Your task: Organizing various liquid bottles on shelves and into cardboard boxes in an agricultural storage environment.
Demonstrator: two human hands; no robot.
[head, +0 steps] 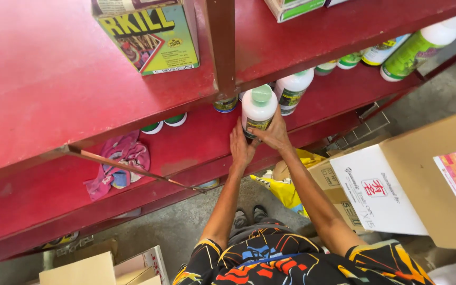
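Both my hands hold one white plastic bottle (258, 108) with a pale green cap, standing upright on the middle red shelf (186, 145). My left hand (240, 145) wraps its left side and lower part. My right hand (274, 133) grips its right side and base. Just behind it, to the right, stands a second white bottle (293, 90) with a green label. More bottles sit partly hidden under the upper red shelf (54, 79).
A pink crumpled rag (118, 164) lies on the middle shelf to the left. A yellow-green printed box (151, 34) stands on the upper shelf. Several green and white bottles (412, 53) line the shelf's right end. Cardboard boxes (423, 184) stand at the right, a yellow bag (286, 190) below.
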